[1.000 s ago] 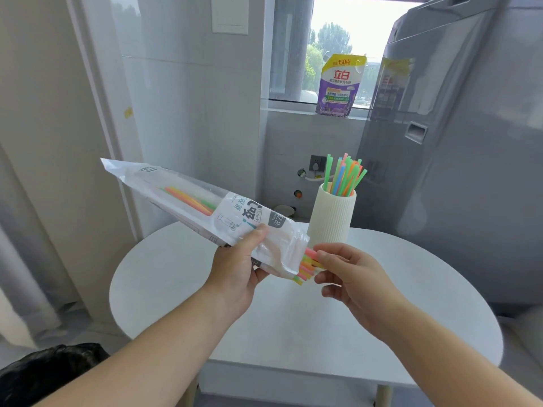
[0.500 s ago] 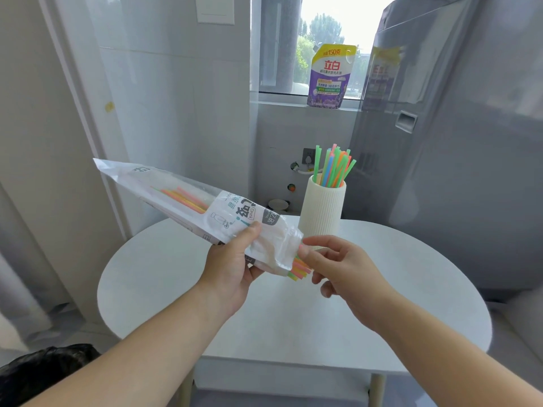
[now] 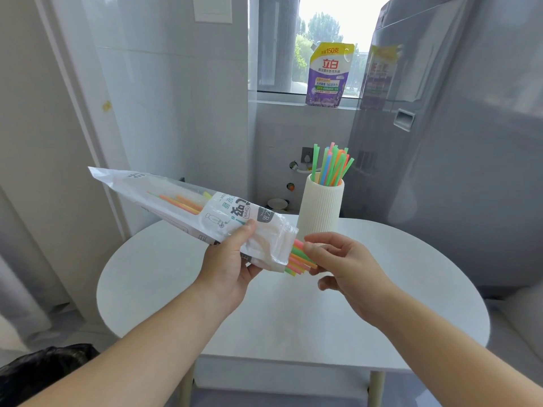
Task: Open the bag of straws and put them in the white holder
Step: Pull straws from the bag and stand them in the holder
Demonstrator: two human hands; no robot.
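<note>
Right side, behind everything: grey appliance. Below me: round white bench, with the white holder at its far edge.

In the air over the bench, not resting on it: bag of straws, long, clear and white. Its long axis runs from the sealed end at upper left down to the open mouth at lower right. The mouth points at my right side and at the foot of the holder.

Just behind the mouth: white holder, ribbed, upright. A bunch of coloured standing straws already fans out of its top, so I judge the task part done.

My left grip is wrapped round the bag near its mouth end, thumb on top beside the printed label, fingers beneath.

My right grip has thumb and forefinger closed in a pinch on the straw ends that poke out of the mouth: pink, green, orange. Its lower fingers are loosely curled and hold nothing.

What the next move turns on: the straws lie along the bag's axis, so the draw should follow that line, down and right, away from the left grip. The right grip is the nearer one to the holder, whose rim stands higher, just beyond it. Once clear, the bundle must swing upright to drop in. Risk, as I judge it: a slanted pull snags the ends on the film.
</note>
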